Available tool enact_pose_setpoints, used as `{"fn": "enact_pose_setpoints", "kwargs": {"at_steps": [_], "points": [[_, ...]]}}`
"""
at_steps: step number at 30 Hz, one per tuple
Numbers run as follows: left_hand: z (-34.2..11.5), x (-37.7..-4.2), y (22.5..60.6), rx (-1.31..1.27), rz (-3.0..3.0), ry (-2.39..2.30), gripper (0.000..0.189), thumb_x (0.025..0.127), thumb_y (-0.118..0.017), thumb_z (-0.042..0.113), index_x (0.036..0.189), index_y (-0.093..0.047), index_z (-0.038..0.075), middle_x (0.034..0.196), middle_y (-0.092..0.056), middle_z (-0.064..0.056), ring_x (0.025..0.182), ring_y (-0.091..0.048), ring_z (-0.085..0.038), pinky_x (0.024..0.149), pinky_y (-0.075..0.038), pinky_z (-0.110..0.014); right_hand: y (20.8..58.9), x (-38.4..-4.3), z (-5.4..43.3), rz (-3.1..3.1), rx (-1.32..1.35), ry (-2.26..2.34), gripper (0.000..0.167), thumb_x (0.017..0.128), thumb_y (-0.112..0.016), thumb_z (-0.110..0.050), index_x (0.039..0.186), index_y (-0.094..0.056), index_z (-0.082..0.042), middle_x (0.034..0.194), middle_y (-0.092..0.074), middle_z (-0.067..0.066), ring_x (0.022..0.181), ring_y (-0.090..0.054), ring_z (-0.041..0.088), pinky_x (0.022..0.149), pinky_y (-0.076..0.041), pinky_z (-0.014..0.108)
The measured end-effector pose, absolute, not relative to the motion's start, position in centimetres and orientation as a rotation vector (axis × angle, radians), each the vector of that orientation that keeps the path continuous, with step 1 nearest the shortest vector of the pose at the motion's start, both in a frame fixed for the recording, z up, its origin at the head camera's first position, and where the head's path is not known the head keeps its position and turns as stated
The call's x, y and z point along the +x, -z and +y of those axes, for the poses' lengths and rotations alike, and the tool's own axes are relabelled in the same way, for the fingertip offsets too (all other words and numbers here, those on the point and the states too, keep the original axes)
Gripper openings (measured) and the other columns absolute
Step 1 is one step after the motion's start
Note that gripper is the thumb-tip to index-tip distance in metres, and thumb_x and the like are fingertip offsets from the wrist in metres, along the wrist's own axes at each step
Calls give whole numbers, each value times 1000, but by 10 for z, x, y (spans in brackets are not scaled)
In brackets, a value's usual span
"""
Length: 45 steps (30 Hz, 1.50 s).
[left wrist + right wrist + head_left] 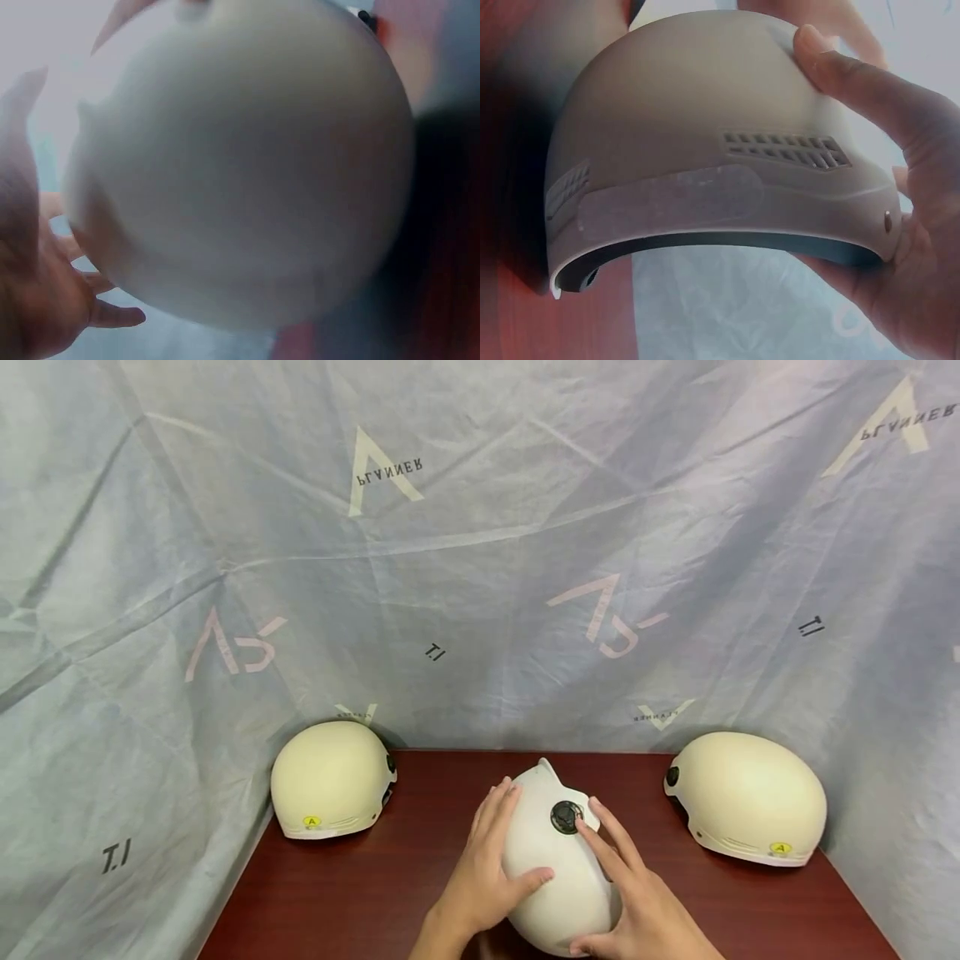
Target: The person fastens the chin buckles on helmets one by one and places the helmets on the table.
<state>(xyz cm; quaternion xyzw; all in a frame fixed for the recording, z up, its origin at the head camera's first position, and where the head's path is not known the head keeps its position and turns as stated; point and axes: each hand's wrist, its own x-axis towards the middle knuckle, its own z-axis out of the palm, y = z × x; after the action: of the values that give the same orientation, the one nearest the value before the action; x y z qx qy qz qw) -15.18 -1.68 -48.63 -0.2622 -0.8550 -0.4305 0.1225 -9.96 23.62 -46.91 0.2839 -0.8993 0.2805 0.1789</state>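
Our left hand (pixel 480 881) and right hand (pixel 648 897) curved round the white helmet (pixel 564 906) from both sides, fingers spread wide — likely because such a smooth, round thing could slip. Its black knob (pixel 566 817) sat by our right fingers (pixel 604 853). We held it tipped, near us, over the red table (pixel 442 810) — between the left helmet (pixel 330 781) and right helmet (pixel 753 797), perhaps set apart for room.

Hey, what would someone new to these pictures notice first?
Probably the white helmet, held between the left hand and right hand at the near side of the dark red table, its round black fitting showing. Next come the left cream helmet and right cream helmet, farther back. Behind hangs a grey sheet printed with scattered lettering.
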Motion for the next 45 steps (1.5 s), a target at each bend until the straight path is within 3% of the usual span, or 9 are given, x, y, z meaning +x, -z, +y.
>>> {"fn": "enact_pose_setpoints", "kwargs": {"at_steps": [6,9,12,15,17,21,26,33,45], "points": [[-17,-165,505,-666,-2468,1589,92,93,-71,47,169,-21,39,176,-23,-4,156,-38,-36,110,-45,-69,474,-101,239,-2504,859,-841,131,62,-97,-60,164,-35,-6,176,-18,16,148,-31,-8,80,-59,28],[-14,-167,507,-637,-2449,1620,92,92,-73,46,168,-22,41,175,-27,-4,155,-41,-37,110,-46,-68,473,-101,237,-2470,850,-776,131,59,-99,-60,163,-39,-6,175,-20,18,156,-24,-4,96,-54,21],[-12,-166,506,-602,-2446,1612,89,93,-72,48,167,-24,41,173,-30,-4,154,-42,-37,109,-47,-67,471,-101,232,-2415,839,-620,134,52,-101,-62,160,-44,-8,174,-21,22,165,-15,12,128,-23,24],[-9,-165,505,-574,-2442,1589,84,96,-69,48,167,-25,41,173,-31,-4,154,-42,-36,110,-46,-67,466,-101,224,-2372,831,-455,141,40,-102,-63,160,-46,-13,173,-22,27,168,-2,30,130,7,26],[-7,-165,504,-562,-2433,1571,81,98,-67,48,167,-26,40,172,-32,-5,154,-42,-35,111,-46,-66,464,-102,218,-2365,827,-372,146,35,-103,-63,160,-46,-15,173,-22,28,168,1,35,131,11,32],[-5,-164,504,-544,-2423,1541,75,102,-62,46,167,-27,37,171,-35,-3,156,-41,-33,112,-47,-66,464,-102,209,-2359,812,-261,152,28,-100,-71,160,-47,-18,172,-24,26,168,4,36,132,16,40],[-4,-162,504,-556,-2430,1535,64,109,-53,39,168,-29,32,172,-33,-5,157,-39,-35,113,-46,-67,464,-103,203,-2323,877,-181,146,33,-94,-80,158,-50,-20,172,-32,20,167,-3,41,133,15,50],[-12,-174,504,-531,-2380,1818,50,117,-30,26,167,-31,28,172,-33,-4,159,-33,-31,123,-33,-66,461,-106,202,-2331,925,-184,147,26,-102,-65,156,-53,-17,166,-41,23,167,-5,39,136,8,39],[-15,-196,524,-428,-2452,2215,64,115,-16,52,170,-24,20,176,-23,-13,163,-20,-42,126,-18,-72,462,-104,201,-2340,919,-141,144,26,-103,-64,153,-56,-16,165,-42,21,169,0,31,134,14,48]]}}
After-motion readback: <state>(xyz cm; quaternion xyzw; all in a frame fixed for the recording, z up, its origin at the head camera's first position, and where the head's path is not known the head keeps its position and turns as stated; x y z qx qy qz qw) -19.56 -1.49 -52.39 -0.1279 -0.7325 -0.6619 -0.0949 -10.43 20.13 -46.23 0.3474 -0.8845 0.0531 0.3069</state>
